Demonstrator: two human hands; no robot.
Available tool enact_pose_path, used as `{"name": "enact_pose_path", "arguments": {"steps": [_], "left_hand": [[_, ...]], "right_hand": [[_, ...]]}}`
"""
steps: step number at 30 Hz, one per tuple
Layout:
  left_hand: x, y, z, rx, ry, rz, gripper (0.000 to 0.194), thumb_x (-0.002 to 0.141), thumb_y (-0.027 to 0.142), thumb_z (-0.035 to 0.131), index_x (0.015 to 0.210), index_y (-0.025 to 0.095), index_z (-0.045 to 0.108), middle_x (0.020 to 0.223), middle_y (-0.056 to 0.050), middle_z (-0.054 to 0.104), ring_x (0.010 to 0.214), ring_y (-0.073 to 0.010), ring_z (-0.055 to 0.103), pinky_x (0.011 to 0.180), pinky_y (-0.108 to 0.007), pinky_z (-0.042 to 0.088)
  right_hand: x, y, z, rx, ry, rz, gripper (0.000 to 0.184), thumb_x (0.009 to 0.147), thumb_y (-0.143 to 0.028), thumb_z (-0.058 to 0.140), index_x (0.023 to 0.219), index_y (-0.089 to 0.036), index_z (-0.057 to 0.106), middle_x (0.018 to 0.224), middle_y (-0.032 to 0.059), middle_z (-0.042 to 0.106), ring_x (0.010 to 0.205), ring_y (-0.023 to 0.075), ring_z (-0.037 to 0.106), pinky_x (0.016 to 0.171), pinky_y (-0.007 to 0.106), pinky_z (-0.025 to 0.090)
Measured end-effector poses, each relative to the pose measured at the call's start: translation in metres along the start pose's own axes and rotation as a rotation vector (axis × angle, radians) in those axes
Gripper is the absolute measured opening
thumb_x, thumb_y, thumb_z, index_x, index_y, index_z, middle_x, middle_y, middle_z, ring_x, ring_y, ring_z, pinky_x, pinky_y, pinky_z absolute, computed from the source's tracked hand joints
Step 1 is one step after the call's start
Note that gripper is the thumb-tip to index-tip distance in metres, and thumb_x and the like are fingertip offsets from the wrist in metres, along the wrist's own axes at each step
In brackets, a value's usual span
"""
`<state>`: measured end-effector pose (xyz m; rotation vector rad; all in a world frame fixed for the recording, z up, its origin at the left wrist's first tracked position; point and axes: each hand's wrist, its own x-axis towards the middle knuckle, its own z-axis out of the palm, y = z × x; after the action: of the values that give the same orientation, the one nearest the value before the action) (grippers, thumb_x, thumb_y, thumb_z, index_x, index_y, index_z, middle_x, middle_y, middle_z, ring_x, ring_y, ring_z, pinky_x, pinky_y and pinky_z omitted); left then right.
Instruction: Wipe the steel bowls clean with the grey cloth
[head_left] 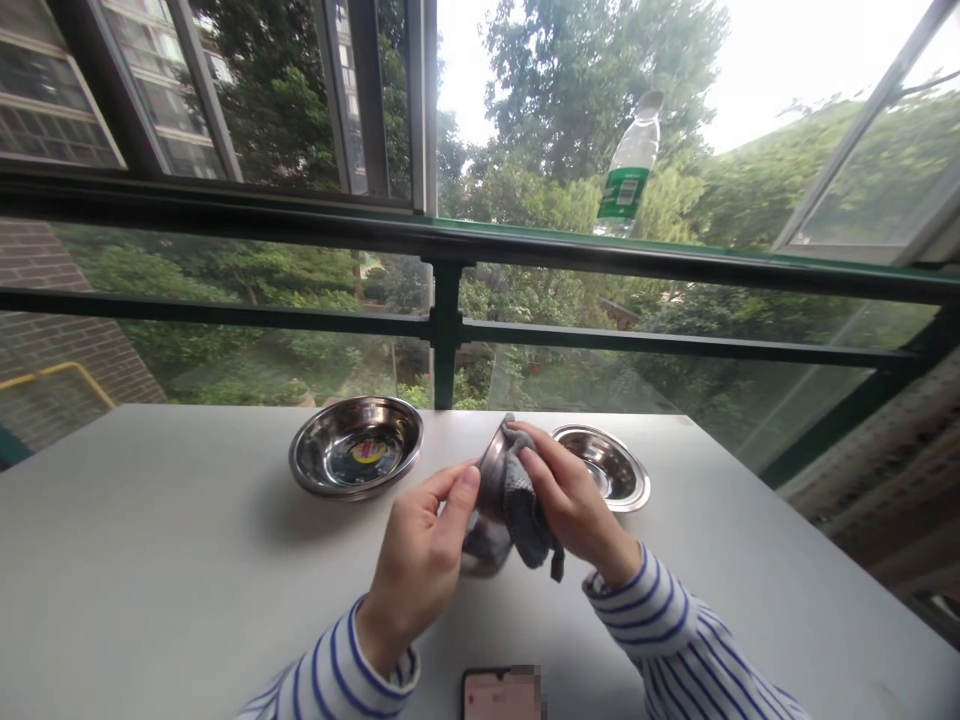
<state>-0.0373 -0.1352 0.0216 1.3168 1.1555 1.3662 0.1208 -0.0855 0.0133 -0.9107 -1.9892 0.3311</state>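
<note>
A shiny metal bowl (489, 545) is tilted up between my hands above the middle of the table. My left hand (424, 550) grips its left rim, thumb on the near side. Bunched in my right hand (574, 495) is a grey cloth (525, 510), pressed against the bowl's upper right edge. Part of the bowl is hidden behind the cloth and my fingers. To the left sits a stack of metal bowls (315, 455), the top one with a yellow and red sticker inside. Behind my right hand rests another metal bowl (634, 480) with a wide rim.
A phone (499, 695) lies at the near edge of the white table (187, 580). Past the far edge runs a dark green railing (360, 235) with glass panels. A plastic bottle (626, 185) with a green label stands on the railing ledge.
</note>
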Motion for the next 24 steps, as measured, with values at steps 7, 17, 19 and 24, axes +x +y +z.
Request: {"name": "enact_pose_path", "arguments": {"steps": [7, 17, 19, 24], "left_hand": [[0.002, -0.004, -0.002, -0.016, 0.091, 0.017, 0.03, 0.081, 0.039, 0.051, 0.091, 0.018, 0.069, 0.067, 0.0, 0.063, 0.066, -0.0134, 0.055, 0.063, -0.021, 0.044], [0.002, -0.004, -0.001, -0.045, 0.099, 0.018, 0.033, 0.081, 0.038, 0.052, 0.1, 0.016, 0.067, 0.083, -0.005, 0.068, 0.076, -0.0173, 0.06, 0.072, -0.025, 0.046], [0.002, -0.007, -0.001, -0.09, 0.076, -0.017, 0.036, 0.081, 0.04, 0.05, 0.105, 0.017, 0.065, 0.083, -0.005, 0.068, 0.077, -0.0174, 0.061, 0.072, -0.026, 0.047], [0.003, -0.014, -0.001, -0.14, 0.118, -0.044, 0.036, 0.08, 0.042, 0.052, 0.103, 0.019, 0.065, 0.08, -0.003, 0.068, 0.076, -0.0164, 0.061, 0.071, -0.025, 0.047]], "right_hand": [[-0.007, -0.013, 0.007, -0.118, -0.081, -0.296, 0.039, 0.085, -0.021, 0.044, 0.124, -0.015, 0.047, 0.13, 0.0116, 0.047, 0.125, 0.0234, 0.037, 0.103, 0.044, 0.034], [-0.007, -0.003, 0.011, -0.128, 0.028, -0.235, 0.041, 0.086, -0.02, 0.043, 0.127, -0.018, 0.043, 0.129, 0.012, 0.047, 0.122, 0.0236, 0.041, 0.099, 0.045, 0.039], [-0.007, -0.001, 0.011, -0.087, 0.045, -0.15, 0.039, 0.087, -0.02, 0.041, 0.126, -0.018, 0.044, 0.128, 0.0117, 0.049, 0.12, 0.0228, 0.043, 0.098, 0.043, 0.041], [-0.01, -0.007, 0.016, -0.097, 0.017, -0.236, 0.041, 0.086, -0.018, 0.042, 0.127, -0.018, 0.043, 0.13, 0.012, 0.046, 0.124, 0.0235, 0.039, 0.101, 0.046, 0.037]]}}
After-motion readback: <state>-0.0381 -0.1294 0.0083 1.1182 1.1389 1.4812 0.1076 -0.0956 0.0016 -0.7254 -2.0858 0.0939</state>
